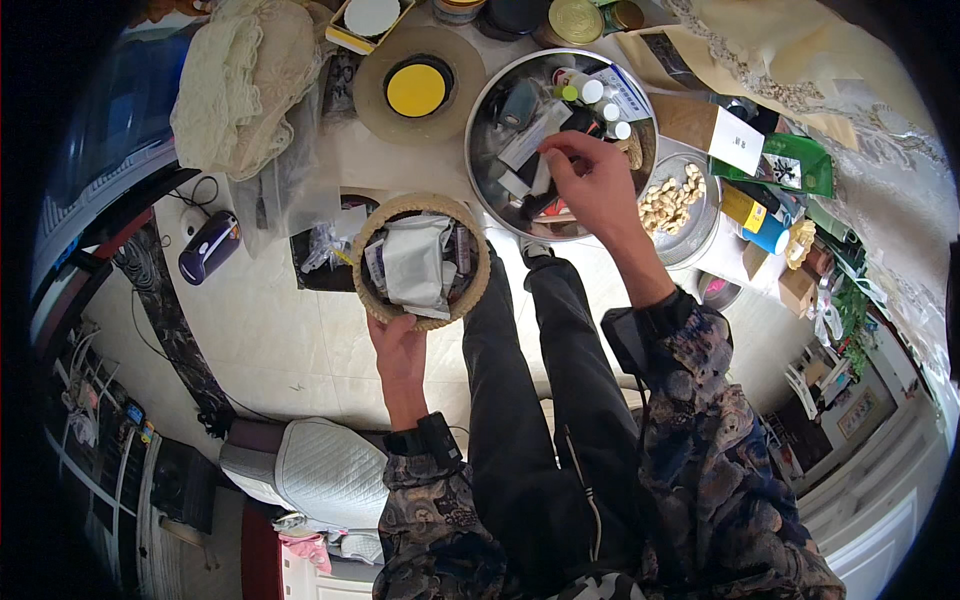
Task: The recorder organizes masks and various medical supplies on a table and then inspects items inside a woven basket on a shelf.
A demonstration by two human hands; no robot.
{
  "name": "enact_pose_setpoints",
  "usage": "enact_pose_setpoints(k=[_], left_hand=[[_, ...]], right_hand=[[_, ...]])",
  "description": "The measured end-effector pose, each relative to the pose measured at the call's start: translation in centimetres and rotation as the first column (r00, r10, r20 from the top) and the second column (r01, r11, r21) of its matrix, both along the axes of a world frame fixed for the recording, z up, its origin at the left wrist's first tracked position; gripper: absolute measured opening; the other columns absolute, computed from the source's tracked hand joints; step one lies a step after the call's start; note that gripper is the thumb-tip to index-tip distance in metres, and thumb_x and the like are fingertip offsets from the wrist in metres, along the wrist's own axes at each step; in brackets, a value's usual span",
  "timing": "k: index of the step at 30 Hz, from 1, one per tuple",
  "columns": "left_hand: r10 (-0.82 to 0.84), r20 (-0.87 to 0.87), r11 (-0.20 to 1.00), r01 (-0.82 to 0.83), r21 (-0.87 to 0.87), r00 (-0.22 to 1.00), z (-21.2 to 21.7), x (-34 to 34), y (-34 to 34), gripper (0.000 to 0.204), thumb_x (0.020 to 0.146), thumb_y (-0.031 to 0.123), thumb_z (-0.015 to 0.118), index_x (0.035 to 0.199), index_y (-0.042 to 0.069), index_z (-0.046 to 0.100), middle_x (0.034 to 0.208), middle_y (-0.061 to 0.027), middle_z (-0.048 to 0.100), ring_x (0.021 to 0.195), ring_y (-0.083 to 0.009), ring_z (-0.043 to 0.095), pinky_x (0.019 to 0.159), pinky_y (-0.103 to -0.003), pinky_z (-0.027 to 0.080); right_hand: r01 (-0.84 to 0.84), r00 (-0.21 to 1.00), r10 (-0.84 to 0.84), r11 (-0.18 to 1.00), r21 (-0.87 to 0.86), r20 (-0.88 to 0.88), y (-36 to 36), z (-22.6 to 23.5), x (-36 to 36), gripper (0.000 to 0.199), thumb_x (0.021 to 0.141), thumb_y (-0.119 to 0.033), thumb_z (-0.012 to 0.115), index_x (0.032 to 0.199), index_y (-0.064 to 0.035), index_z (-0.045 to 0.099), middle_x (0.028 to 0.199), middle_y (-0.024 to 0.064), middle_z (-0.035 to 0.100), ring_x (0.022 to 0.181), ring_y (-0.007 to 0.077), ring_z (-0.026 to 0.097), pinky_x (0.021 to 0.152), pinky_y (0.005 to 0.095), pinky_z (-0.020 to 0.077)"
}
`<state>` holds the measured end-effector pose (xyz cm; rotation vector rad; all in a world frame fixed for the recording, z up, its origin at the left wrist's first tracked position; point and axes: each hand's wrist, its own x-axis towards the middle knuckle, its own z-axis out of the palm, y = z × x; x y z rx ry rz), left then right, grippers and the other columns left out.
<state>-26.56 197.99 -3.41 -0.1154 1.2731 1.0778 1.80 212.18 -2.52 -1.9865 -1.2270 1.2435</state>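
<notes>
My left hand (399, 360) grips the near rim of a round woven basket (368, 292). Inside lie a white plastic packet (417, 262) and several small wrapped items along the sides. Over a large round metal basin (477, 185) is my right hand (592, 180), thumb and forefinger pinched together. Whatever they pinch, if anything, is too small to make out. In the basin are white-capped bottles (591, 92), a blue-and-white box (622, 92), a long white box (534, 135), a dark grey case (519, 104) and other small items.
A tray of peanuts (672, 203) stands right of the basin. Left of it sits a straw hat (372, 88) with a yellow disc. Beyond are jars (575, 20); further right, a green box (800, 165). A purple device (210, 247) lies left, near a lace cloth (245, 85).
</notes>
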Motion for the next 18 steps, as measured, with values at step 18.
enact_pose_setpoints(k=[18], left_hand=[[-0.024, 0.032, 0.999, 0.023, 0.033, 0.999, -0.3, 0.8, 0.1, 0.078, 0.069, -0.007, 0.059, 0.142, 0.006, 0.035, 0.137, -0.011, 0.047, 0.126, -0.0306, 0.048, 0.106, -0.049, 0.042]], right_hand=[[0.178, 0.881, -0.272, 0.948, -0.263, -0.387, -3.4, 0.5, 0.3, 0.039, 0.076, -0.003, 0.069, 0.113, 0.0052, 0.058, 0.082, 0.0063, 0.069, 0.073, 0.0088, 0.062, 0.067, 0.0238, 0.0489]])
